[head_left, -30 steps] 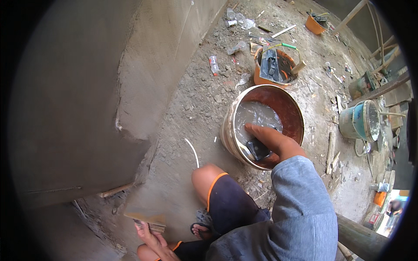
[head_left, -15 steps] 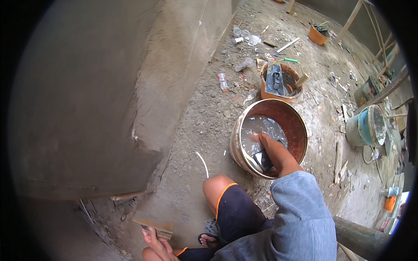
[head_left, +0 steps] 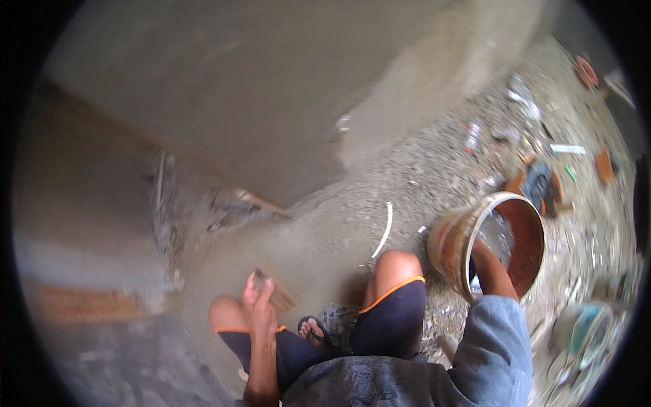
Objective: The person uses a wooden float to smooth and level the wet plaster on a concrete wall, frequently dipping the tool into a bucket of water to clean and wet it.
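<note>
One large brown bucket stands on the ground. Beyond the bucket lie two small orange pans, one white strip and one bottle.

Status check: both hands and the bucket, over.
Right hand down inside brown bucket, grip hidden. Left hand holding wooden float above left knee. Bucket tilted on rubble, nothing blocking.

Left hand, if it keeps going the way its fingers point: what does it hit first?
Probably the small wooden board at the fingertips of the left hand, which already seems to touch it. Beyond lies the grey plastered wall. Depth is unclear.
</note>
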